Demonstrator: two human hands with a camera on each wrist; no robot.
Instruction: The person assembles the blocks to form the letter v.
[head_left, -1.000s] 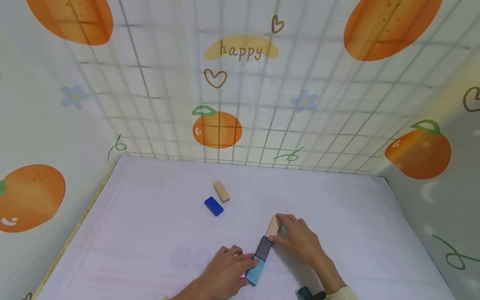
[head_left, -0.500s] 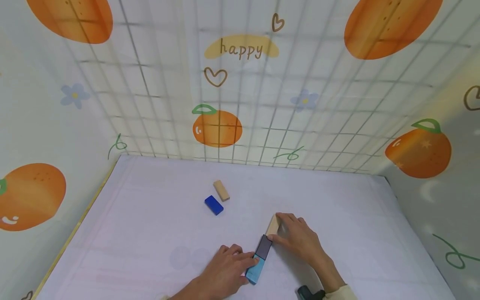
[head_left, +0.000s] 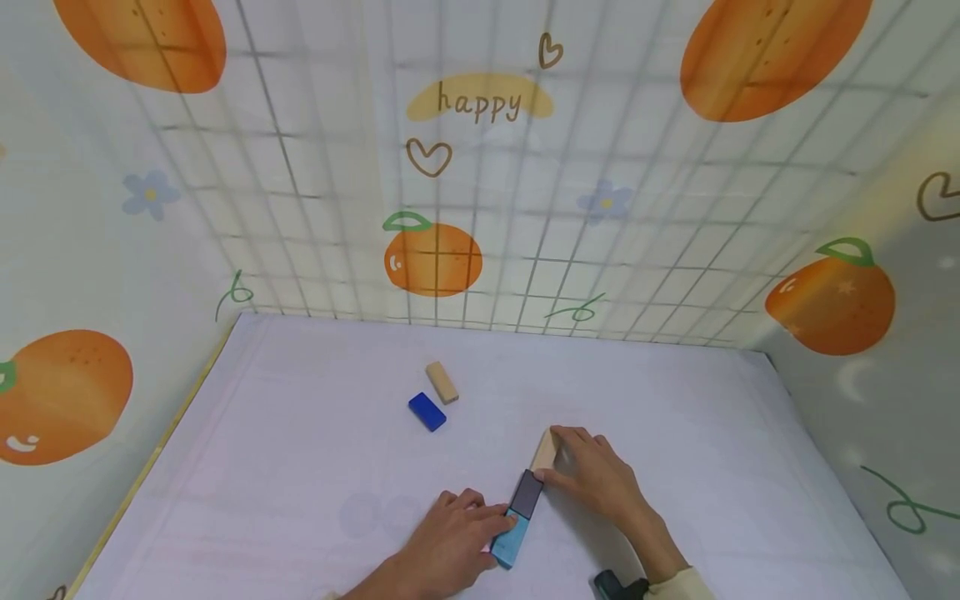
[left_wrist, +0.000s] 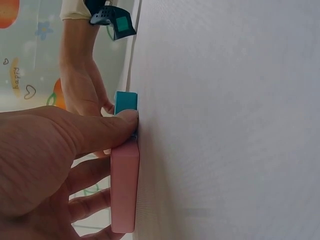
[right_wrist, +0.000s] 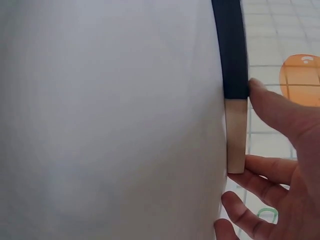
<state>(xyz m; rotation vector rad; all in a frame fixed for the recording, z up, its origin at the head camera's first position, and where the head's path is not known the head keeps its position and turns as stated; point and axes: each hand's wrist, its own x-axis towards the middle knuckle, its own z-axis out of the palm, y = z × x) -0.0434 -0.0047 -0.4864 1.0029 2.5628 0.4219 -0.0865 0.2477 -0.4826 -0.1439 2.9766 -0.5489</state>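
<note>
A row of blocks lies on the white tabletop: a light blue block (head_left: 509,546) nearest, a dark grey block (head_left: 527,495) in the middle, a plain wooden block (head_left: 544,451) farthest. My left hand (head_left: 453,542) holds a pink block (left_wrist: 124,187), mostly hidden under it in the head view. Its thumb lies where the pink block meets the light blue one. Meanwhile my right hand (head_left: 600,479) grips the wooden block, thumb near its joint with the dark grey block and fingers at the far end, as the right wrist view shows.
Farther back on the tabletop (head_left: 315,467) lie a blue block (head_left: 427,412) and another wooden block (head_left: 442,382), close together. Printed curtains with oranges enclose the table at the back and sides. A dark wrist device (head_left: 618,586) sits by the right sleeve.
</note>
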